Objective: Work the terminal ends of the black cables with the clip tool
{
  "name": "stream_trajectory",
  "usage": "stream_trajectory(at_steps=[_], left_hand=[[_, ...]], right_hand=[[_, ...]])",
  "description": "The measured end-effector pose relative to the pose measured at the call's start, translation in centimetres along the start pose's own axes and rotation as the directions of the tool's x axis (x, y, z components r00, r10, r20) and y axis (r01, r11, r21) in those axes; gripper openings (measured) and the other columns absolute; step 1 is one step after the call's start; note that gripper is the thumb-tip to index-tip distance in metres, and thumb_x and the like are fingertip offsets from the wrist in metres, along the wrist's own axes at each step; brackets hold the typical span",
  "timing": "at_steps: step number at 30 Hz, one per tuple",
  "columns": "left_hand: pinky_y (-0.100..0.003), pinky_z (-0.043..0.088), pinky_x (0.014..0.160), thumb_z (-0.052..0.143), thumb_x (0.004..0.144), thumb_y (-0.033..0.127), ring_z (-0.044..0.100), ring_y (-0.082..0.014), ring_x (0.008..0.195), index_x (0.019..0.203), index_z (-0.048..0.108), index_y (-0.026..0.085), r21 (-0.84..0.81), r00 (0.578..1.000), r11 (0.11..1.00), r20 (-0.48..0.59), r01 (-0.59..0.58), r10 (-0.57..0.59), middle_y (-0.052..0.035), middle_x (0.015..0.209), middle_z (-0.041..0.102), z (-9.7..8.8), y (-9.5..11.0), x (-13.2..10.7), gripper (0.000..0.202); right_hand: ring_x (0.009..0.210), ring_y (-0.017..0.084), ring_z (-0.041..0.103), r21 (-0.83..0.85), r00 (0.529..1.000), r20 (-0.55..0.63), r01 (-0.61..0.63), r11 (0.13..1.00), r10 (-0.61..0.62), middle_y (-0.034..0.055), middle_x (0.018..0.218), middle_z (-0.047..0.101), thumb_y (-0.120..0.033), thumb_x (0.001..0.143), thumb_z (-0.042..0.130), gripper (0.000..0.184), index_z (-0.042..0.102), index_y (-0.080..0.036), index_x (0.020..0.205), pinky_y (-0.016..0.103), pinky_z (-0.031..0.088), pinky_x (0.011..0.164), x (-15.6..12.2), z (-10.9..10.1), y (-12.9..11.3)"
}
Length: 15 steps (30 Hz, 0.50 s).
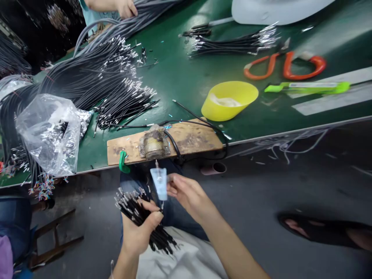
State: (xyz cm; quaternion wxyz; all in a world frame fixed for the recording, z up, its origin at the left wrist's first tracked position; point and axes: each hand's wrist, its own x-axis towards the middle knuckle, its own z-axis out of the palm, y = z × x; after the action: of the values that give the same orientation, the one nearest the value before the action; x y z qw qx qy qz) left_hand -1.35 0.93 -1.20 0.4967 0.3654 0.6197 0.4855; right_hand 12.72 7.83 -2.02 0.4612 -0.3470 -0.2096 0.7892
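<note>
My left hand (138,232) is closed around a bundle of short black cables (136,207) with metal tips, held over my lap. Just right of it, my right hand (186,192) pinches a small pale blue tube (159,183) whose tip points up toward the table edge. Directly above, a worn wooden block (192,139) is clamped to the green table (180,77) by a green clip (123,162). A small metal device (154,144) with a black cord sits on the block.
A large pile of black cables (95,77) covers the table's left, beside a clear plastic bag (49,131). A yellow bowl (229,100), orange-handled scissors (286,66), a green tool (308,87) and another cable bundle (235,43) lie to the right. Another person's hand (126,7) rests at top left.
</note>
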Motion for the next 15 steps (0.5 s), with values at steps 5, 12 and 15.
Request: stream_trajectory(at_steps=[5,12,15], left_hand=[[-0.03,0.037,0.029,0.07,0.057,0.06,0.037,-0.0107,0.027,0.044,0.056,0.021,-0.045,0.987,0.987,0.056,0.152,-0.15,-0.0004,0.032,0.046,-0.3,-4.5,0.7,0.044],[-0.026,0.029,0.025,0.071,0.054,0.061,0.031,-0.0072,0.027,0.052,0.055,0.021,-0.121,0.983,0.976,0.005,0.183,-0.183,0.0036,0.036,0.041,0.5,-2.6,-0.8,0.042],[-0.026,0.036,0.034,0.074,0.054,0.056,0.041,-0.0093,0.036,0.059,0.058,0.02,-0.14,0.986,0.979,-0.056,0.151,-0.16,0.0002,0.048,0.049,1.4,-0.2,-1.5,0.04]], right_hand=[[0.064,0.013,0.049,-0.308,0.975,0.17,0.192,0.932,-0.144,0.0017,0.067,0.055,-0.046,0.076,0.062,0.031,0.065,-0.016,0.069,0.025,0.04,0.06,-1.8,-0.5,0.2],[0.063,0.015,0.051,-0.367,0.877,0.365,0.445,0.817,-0.313,0.0021,0.066,0.053,-0.036,0.078,0.062,0.024,0.061,-0.017,0.064,0.027,0.042,0.058,-2.2,1.2,-0.1],[0.055,0.013,0.045,-0.445,0.835,0.213,0.546,0.71,-0.508,-0.0006,0.058,0.047,-0.026,0.081,0.058,0.025,0.053,-0.019,0.058,0.026,0.038,0.05,-2.6,2.1,1.0]])
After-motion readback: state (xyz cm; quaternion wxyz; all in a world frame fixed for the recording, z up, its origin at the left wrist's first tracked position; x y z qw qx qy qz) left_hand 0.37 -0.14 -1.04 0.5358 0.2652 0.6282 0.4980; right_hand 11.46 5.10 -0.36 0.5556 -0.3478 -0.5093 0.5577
